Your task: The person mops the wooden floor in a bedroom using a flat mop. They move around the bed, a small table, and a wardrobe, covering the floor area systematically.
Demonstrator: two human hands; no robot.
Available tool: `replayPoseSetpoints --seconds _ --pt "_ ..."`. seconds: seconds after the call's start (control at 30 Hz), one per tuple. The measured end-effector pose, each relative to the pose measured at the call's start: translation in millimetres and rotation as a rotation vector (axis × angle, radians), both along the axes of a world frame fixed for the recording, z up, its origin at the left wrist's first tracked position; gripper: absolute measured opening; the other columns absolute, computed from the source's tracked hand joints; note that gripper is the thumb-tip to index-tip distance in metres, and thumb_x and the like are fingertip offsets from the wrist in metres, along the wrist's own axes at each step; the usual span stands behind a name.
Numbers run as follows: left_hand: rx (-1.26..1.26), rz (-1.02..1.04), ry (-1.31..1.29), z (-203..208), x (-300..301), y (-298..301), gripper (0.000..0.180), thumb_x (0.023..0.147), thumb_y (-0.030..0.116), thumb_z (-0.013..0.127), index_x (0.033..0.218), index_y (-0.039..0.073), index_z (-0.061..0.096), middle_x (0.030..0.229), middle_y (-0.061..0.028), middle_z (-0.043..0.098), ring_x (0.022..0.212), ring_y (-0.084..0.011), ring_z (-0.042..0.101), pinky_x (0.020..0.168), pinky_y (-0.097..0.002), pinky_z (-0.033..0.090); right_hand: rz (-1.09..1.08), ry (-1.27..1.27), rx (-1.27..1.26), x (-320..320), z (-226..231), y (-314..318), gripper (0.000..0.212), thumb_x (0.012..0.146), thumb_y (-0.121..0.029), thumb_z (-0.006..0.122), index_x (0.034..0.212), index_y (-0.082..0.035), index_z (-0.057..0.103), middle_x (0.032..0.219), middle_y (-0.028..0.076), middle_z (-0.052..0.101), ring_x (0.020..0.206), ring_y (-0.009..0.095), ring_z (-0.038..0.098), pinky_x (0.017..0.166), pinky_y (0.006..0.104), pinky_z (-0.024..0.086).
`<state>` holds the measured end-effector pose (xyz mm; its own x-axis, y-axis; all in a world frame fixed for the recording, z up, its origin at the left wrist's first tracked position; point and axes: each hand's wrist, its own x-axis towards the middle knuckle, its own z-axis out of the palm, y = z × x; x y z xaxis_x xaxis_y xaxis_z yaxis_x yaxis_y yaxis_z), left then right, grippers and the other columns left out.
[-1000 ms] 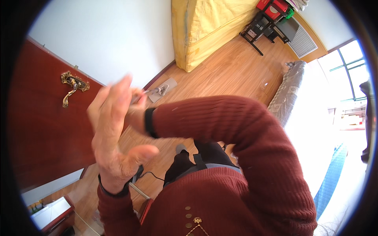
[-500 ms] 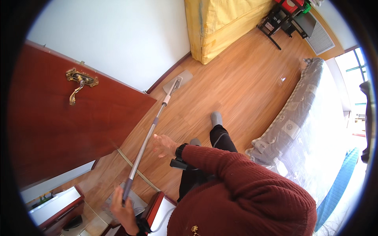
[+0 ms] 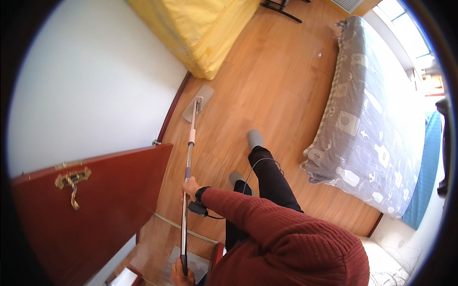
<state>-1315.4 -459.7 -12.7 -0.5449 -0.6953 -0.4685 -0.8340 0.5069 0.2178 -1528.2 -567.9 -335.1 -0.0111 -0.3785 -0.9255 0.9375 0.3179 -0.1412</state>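
A flat mop (image 3: 190,159) with a silver pole runs up the left-centre of the view, its pale rectangular head (image 3: 206,95) flat on the wooden floor by the wall. My left hand (image 3: 180,274) is closed round the dark grip at the pole's near end. Further up, my right hand (image 3: 191,188) wraps the pole just below its purple-grey collar. A black wristband (image 3: 202,193) is on my right wrist, and a small dark device (image 3: 197,208) with a cable hangs beneath it.
A red-brown door (image 3: 109,200) with an ornate handle stands open at the left. Past the mop head is a yellow-covered bulky piece (image 3: 200,38) against the wall. A bed with a grey patterned cover (image 3: 348,128) lines the right side. A floor strip (image 3: 183,228) crosses the doorway.
My right hand, open and off the pole before, is now closed round it. The view has turned, and the pole stands more upright in it. The mop head remains near the wall.
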Motion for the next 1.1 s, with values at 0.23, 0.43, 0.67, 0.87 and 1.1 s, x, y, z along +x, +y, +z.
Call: replayPoseSetpoints --seconds 0.23,0.43,0.67,0.87,1.1 --pt "0.024 -0.417 0.111 -18.2 -122.5 -53.4 0.054 0.079 -0.001 0.061 0.133 -0.001 0.057 0.107 -0.0282 0.059 0.091 -0.047 0.06 0.078 -0.0491 0.051 -0.256 0.157 -0.207 -155.5 -27.6 61.6 0.025 0.086 -0.003 0.058 0.06 0.0 0.059 0.055 0.013 0.058 0.051 0.027 0.063 0.042 0.0391 0.047" --pt "0.042 -0.724 0.268 -106.7 -296.8 -59.2 0.054 0.072 -0.006 0.062 0.126 -0.006 0.058 0.095 -0.0182 0.057 0.079 -0.0375 0.062 0.07 -0.0447 0.053 -0.423 0.435 -0.067 -328.0 -66.7 146.0 0.018 0.09 -0.008 0.054 0.073 0.0 0.056 0.056 0.014 0.056 0.044 0.027 0.057 0.036 0.0418 0.042" --pt "0.101 -1.057 0.316 -143.6 -407.8 -16.5 0.055 0.072 -0.007 0.058 0.127 -0.007 0.057 0.095 -0.0173 0.055 0.075 -0.0349 0.058 0.067 -0.0427 0.05 -0.617 0.461 0.179 -419.4 -106.1 262.0 0.015 0.093 -0.011 0.051 0.081 -0.001 0.052 0.056 0.012 0.054 0.043 0.023 0.055 0.034 0.0402 0.041" --pt "0.195 -1.25 0.258 -139.2 -400.5 -28.2 0.058 0.07 -0.007 0.06 0.128 -0.005 0.058 0.093 -0.014 0.055 0.073 -0.0316 0.057 0.067 -0.0407 0.05 -0.826 0.275 0.177 -351.8 -116.5 320.9 0.016 0.091 -0.01 0.046 0.079 -0.001 0.05 0.062 0.014 0.053 0.05 0.027 0.06 0.043 0.0461 0.053" --pt "0.254 -1.114 0.181 -102.2 -300.9 -102.6 0.058 0.073 -0.008 0.058 0.13 0.003 0.061 0.093 -0.0151 0.057 0.075 -0.0362 0.062 0.065 -0.0439 0.05 -0.864 0.118 0.078 -206.3 -93.5 264.8 0.006 0.095 -0.01 0.049 0.094 -0.004 0.051 0.081 0.009 0.056 0.073 0.03 0.067 0.07 0.0587 0.059"
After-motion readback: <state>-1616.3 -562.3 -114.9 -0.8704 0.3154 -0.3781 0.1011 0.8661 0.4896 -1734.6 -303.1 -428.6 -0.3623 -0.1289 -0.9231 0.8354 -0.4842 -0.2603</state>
